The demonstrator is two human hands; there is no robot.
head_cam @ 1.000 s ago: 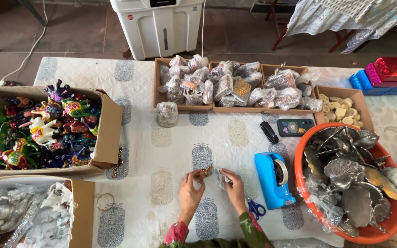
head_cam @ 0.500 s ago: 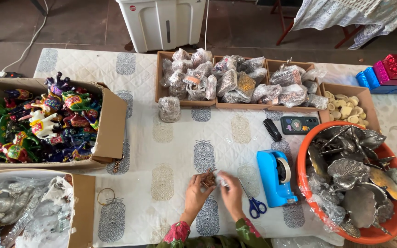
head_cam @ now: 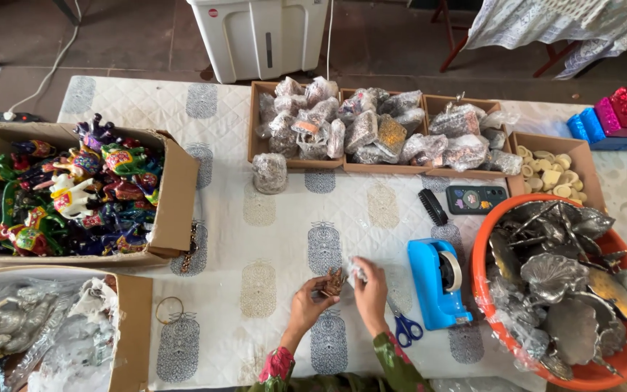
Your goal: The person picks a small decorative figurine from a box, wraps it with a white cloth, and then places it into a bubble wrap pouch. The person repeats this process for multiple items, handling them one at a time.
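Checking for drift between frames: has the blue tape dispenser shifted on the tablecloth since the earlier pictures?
No. The blue tape dispenser sits in the same spot, just left of the orange basin and beside the scissors.

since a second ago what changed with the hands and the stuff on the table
The left hand keeps hold of the small brown figurine, and the right hand has closed in beside it with a bit of clear wrap. The tape dispenser, scissors and boxes stayed put.

Brown trinket [head_cam: 334,282] (too small) defies identification.
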